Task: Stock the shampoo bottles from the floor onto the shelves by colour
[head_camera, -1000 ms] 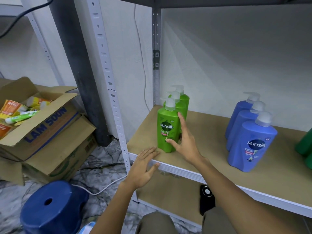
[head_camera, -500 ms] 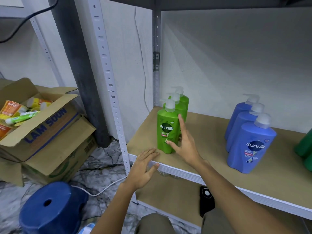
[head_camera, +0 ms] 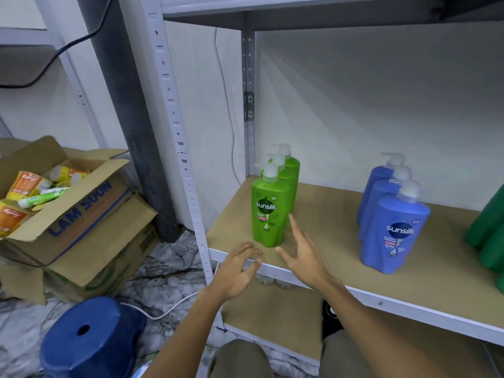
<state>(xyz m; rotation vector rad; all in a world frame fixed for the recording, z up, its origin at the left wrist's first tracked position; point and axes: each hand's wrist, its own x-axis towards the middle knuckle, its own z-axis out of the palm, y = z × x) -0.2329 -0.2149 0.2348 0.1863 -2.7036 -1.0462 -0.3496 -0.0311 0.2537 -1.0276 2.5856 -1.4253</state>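
1. Since the earlier frames, the right hand (head_camera: pixel 301 253) has drawn back from the front light-green bottle (head_camera: pixel 268 211); its index finger, formerly laid against the bottle's side, now stands just clear of it.
2. Right hand: fingers spread wide and straight, holding nothing, hovering over the shelf board (head_camera: pixel 341 241).
3. Left hand (head_camera: pixel 236 271): fingers loosely extended, resting on the shelf's front edge just left of the right hand, holding nothing.
4. Front light-green bottle: upright on the board directly beyond both hands, label facing the viewer, white pump on top.
5. Two further light-green bottles (head_camera: pixel 289 170): upright in a single file behind the front one, farther from the hands, toward the back wall.
6. Blue bottles (head_camera: pixel 395 227): three in a file, well to the right of the right hand, on the same board.
7. Dark-green bottles (head_camera: pixel 488 233): at the far right edge, only partly in view.
8. Cardboard boxes (head_camera: pixel 81 222): stacked on the floor well to the left of the left hand, the top one open and holding orange and yellow packages.
9. Blue stool (head_camera: pixel 90 339): on the marbled floor, below and to the left of the left forearm.
10. White cable (head_camera: pixel 163 312): runs along the floor below the left hand.
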